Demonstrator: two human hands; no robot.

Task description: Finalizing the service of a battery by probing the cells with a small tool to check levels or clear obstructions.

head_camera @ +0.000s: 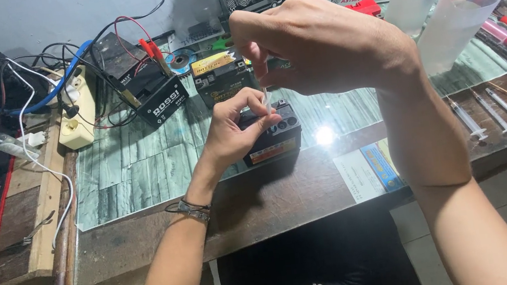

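A small black battery stands on the glass-topped table in front of me. My left hand rests on its top left corner, fingers curled and pinching near the cell openings. My right hand hovers above the battery, fingers closed on a thin white syringe that points straight down at the battery's top. The syringe's tip meets the battery top between my two hands; the upper part of it is hidden inside my right fist.
Two more black batteries sit at the back, one with red and black clip leads. A cream power strip lies left among cables. Three syringes lie right near the table edge, below clear plastic bottles and tools.
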